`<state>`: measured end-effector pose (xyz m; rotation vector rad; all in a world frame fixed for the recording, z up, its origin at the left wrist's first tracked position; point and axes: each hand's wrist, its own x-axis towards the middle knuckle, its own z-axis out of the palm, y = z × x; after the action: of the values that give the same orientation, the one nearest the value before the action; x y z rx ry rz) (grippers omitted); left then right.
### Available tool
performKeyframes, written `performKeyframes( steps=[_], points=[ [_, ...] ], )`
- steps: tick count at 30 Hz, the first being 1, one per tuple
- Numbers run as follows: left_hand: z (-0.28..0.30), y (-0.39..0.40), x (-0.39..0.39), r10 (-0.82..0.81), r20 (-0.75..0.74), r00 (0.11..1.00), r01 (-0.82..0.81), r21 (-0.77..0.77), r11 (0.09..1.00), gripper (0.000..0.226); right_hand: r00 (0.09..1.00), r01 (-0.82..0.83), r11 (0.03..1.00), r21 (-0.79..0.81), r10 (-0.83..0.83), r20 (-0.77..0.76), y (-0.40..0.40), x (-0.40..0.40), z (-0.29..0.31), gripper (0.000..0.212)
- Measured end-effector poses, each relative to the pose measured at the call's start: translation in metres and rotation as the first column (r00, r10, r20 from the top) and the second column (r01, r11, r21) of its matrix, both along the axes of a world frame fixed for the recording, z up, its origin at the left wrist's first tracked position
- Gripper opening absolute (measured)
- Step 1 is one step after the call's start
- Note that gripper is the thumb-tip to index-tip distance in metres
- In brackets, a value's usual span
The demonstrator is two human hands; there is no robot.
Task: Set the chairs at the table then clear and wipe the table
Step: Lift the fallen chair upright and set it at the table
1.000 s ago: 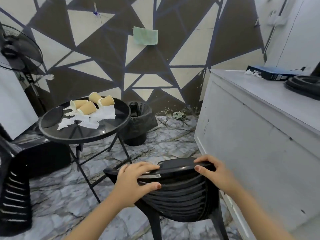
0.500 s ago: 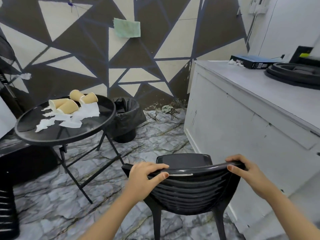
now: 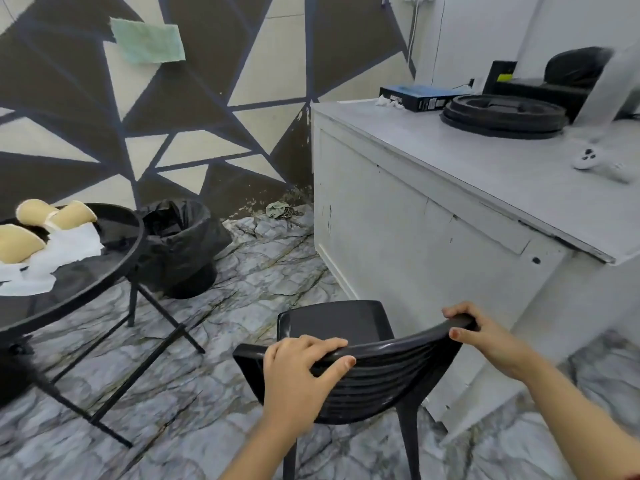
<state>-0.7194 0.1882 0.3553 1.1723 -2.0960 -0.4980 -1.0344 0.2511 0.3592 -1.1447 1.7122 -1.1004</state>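
Note:
A black plastic chair [image 3: 381, 379] stands on the floor in front of me, its seat facing away. My left hand [image 3: 301, 375] grips the left part of its backrest top. My right hand [image 3: 485, 337] grips the right end of the same rail. At the far left is a round black table [image 3: 104, 271] on thin folding legs, to the left of the chair and apart from it. Tan paper cups [image 3: 55, 213] lie tipped over on it among crumpled white napkins [image 3: 62, 251]. A green cloth [image 3: 149, 43] hangs on the patterned wall.
A bin with a black bag [image 3: 180, 244] sits behind the table by the wall. A large white counter [image 3: 433, 220] runs along the right, close to the chair, carrying a blue box [image 3: 415, 97], black round trays [image 3: 502, 116] and a white controller [image 3: 588, 157]. Marble-patterned floor lies between chair and table.
The view has swung right and down: the table slid to the left edge and the counter fills more of the frame. Both hands keep their grip on the chair back, now spread wider.

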Motion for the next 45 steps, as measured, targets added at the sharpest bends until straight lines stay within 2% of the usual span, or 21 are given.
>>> performKeyframes(
  steps=[3,8,13,15,17,19,21,23,26,28,30,32,35,39,42,45],
  points=[
    [0.001,0.002,-0.018,-0.027,0.029,0.999,0.026,0.034,0.999,0.046,0.996,0.044,0.999,0.002,-0.044,0.079,0.005,-0.017,-0.009,0.093],
    [0.01,0.001,-0.04,-0.154,0.117,0.981,0.13,0.188,0.973,0.053,0.982,0.087,0.995,0.039,-0.092,0.163,0.013,-0.044,-0.021,0.096],
    [0.005,-0.013,-0.026,-0.321,0.045,0.946,0.297,0.274,0.915,0.035,0.979,0.096,0.994,0.053,-0.104,0.175,0.011,-0.055,-0.032,0.088],
    [0.001,-0.027,-0.014,-0.374,0.051,0.926,0.352,0.243,0.904,0.044,0.978,0.105,0.994,0.038,-0.11,0.176,0.011,-0.056,-0.034,0.085],
    [-0.003,-0.042,0.001,-0.37,0.093,0.924,0.341,0.232,0.911,0.047,0.974,0.113,0.993,0.031,-0.117,0.195,0.011,-0.056,-0.036,0.076],
    [-0.008,-0.054,0.014,-0.415,0.065,0.908,0.385,0.263,0.884,0.043,0.963,0.126,0.992,0.019,-0.127,0.238,0.011,-0.055,-0.039,0.066],
    [-0.014,-0.06,0.023,-0.436,0.058,0.898,0.415,0.219,0.883,0.039,0.957,0.131,0.991,-0.008,-0.125,0.261,0.011,-0.055,-0.041,0.06],
    [-0.02,-0.066,0.031,-0.38,0.064,0.923,0.364,0.182,0.914,0.041,0.959,0.131,0.991,-0.026,-0.12,0.257,0.011,-0.056,-0.042,0.06],
    [-0.026,-0.066,0.039,-0.273,-0.135,0.953,0.303,0.331,0.894,0.053,0.967,0.127,0.99,-0.065,-0.109,0.229,0.009,-0.056,-0.047,0.058],
    [-0.028,-0.064,0.037,-0.209,-0.283,0.936,0.308,0.37,0.876,0.057,0.966,0.149,0.984,-0.096,-0.124,0.229,0.008,-0.054,-0.048,0.052],
    [-0.033,-0.062,0.035,-0.058,-0.447,0.893,0.272,0.432,0.86,0.063,0.972,0.149,0.98,-0.136,-0.119,0.203,0.007,-0.054,-0.052,0.062],
    [-0.043,-0.06,0.035,0.068,-0.53,0.846,0.236,0.486,0.842,0.073,0.976,0.14,0.977,-0.162,-0.108,0.191,0.006,-0.054,-0.056,0.069],
    [-0.049,-0.055,0.031,0.169,-0.583,0.795,0.223,0.539,0.812,0.074,0.97,0.121,0.973,-0.197,-0.074,0.232,0.005,-0.055,-0.055,0.051],
    [-0.055,-0.048,0.025,0.238,-0.593,0.769,0.197,0.574,0.795,0.077,0.968,0.1,0.971,-0.218,-0.044,0.248,0.0,-0.061,-0.059,0.061],
    [-0.061,-0.048,0.025,0.279,-0.607,0.744,0.141,0.551,0.822,0.076,0.969,0.085,0.969,-0.231,-0.026,0.246,-0.004,-0.065,-0.063,0.051],
    [-0.064,-0.047,0.024,0.309,-0.645,0.699,0.158,0.562,0.812,0.071,0.969,0.072,0.969,-0.236,-0.012,0.247,-0.007,-0.067,-0.064,0.043]
  ],
)
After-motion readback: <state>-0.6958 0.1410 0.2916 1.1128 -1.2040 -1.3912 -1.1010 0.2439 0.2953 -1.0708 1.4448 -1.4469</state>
